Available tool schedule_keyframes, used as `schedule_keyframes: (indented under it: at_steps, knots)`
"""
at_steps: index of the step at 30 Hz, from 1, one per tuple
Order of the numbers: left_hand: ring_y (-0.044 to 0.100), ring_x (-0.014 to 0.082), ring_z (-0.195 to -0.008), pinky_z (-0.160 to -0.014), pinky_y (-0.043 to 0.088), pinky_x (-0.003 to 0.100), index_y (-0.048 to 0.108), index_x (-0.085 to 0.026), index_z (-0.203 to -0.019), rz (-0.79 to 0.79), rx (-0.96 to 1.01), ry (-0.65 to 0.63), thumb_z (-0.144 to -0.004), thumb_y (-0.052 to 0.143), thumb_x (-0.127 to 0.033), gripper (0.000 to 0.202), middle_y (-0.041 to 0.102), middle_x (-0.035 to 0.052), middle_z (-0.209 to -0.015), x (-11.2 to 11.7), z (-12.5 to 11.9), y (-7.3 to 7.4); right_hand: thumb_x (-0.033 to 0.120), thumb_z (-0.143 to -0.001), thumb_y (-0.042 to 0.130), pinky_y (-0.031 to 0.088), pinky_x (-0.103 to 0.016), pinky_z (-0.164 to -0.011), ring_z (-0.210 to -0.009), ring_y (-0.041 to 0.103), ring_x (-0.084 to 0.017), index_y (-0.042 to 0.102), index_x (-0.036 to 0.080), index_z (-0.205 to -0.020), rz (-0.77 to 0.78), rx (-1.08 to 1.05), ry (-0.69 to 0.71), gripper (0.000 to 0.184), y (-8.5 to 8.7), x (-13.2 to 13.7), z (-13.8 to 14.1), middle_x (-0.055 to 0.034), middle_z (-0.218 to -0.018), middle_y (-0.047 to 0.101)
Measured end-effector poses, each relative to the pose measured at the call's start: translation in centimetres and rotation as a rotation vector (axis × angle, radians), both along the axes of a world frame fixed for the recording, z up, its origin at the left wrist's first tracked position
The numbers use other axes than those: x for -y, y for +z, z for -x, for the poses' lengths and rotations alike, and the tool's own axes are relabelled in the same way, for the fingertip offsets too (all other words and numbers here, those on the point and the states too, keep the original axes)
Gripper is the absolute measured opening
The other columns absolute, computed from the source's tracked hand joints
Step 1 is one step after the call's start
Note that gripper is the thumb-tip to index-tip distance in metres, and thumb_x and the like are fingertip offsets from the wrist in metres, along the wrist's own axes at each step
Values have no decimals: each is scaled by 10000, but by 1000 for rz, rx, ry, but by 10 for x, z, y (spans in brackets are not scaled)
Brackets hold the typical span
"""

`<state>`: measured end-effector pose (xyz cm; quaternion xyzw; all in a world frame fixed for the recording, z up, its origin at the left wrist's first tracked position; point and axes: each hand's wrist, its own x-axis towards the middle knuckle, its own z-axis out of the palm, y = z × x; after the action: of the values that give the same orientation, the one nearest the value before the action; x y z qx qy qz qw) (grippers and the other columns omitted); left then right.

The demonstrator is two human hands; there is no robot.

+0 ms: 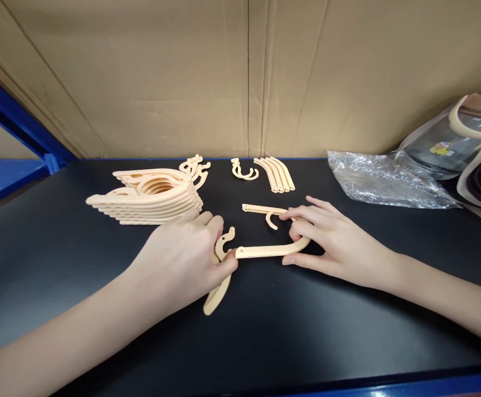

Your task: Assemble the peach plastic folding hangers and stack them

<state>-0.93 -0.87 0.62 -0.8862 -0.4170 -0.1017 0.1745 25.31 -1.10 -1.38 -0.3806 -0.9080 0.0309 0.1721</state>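
Black tabletop [286, 336]; left hand [178, 262] clasping hooked piece [217, 296], right hand [340, 248] curved arm [261, 251]; cardboard wall [161, 82].

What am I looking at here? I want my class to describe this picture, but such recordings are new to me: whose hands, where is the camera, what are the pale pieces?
No machine here: a person works bare-handed, and the one picture comes from a camera worn on their head, looking down. The left hand grips a cream plastic hooked strip; the right hand holds the bend of a cream plastic curved arm, fingertips also touching a cream plastic bar with a hook; whether those two join is hidden. All rest on a matt black tabletop. Behind lie a stack of cream plastic folded hangers, a row of loose curved cream arms, one loose cream hook and a crumpled clear plastic bag, before a brown cardboard wall.
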Motion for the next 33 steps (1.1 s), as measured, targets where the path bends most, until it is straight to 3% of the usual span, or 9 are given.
schedule_keyframes:
  at_steps: [6,11,16,19,22,25,29,33]
  knots:
    - [526,195,-603,-504,331,294,437,-203,-626,64,33,-57,-788,454,-159,169,518,18,-608,10,-6,1,414,-965,503,376,-449,-1075,-1126,586,-235,577,183,-861,-29,32,64,265,2,-3,-4,-102,-1149,626]
    - [455,127,-527,-479,296,240,345,-209,-655,262,223,-1,-818,446,-150,201,466,-30,-601,9,-4,1,395,-981,478,423,-396,-1004,-1171,558,-221,595,202,-886,12,30,110,245,5,-7,-9,-85,-1222,615]
    - [482,115,-493,-477,326,217,408,-231,-940,394,394,31,-931,389,-250,28,545,-60,-678,5,2,1,383,-985,473,405,-375,-1026,-1198,543,-199,615,215,-912,51,8,121,231,6,-9,-11,-64,-1239,614]
    - [518,134,-489,-466,313,230,404,-247,-1062,371,353,64,-972,355,-351,146,582,-55,-714,6,1,4,373,-993,456,409,-371,-1022,-1204,541,-194,624,226,-956,78,0,111,227,6,-9,-11,-52,-1253,608]
    - [512,144,-469,-458,296,238,406,-233,-948,411,288,79,-978,351,-414,192,545,-61,-636,8,-2,6,372,-997,447,408,-375,-1024,-1229,526,-201,623,225,-1013,76,8,101,230,5,-9,-10,-55,-1281,596]
    - [504,140,-496,-476,296,240,378,-222,-828,434,254,51,-987,335,-378,227,539,-42,-659,7,-3,5,374,-994,455,356,-403,-1079,-1229,528,-199,625,234,-1038,87,-8,82,225,4,-10,-8,-45,-1274,604]
    - [525,167,-582,-531,317,259,423,-216,-796,431,243,68,-996,307,-400,296,532,-13,-690,5,-2,2,408,-978,482,245,-458,-1155,-1238,532,-193,656,273,-980,157,-57,28,221,2,-9,-8,-5,-1269,612]
    - [510,172,-585,-573,337,283,431,-218,-739,524,293,127,-998,241,-466,406,519,-17,-654,5,-2,5,433,-962,506,170,-494,-1184,-1293,495,-187,680,309,-937,196,-84,-15,215,-1,-9,-8,24,-1292,609]
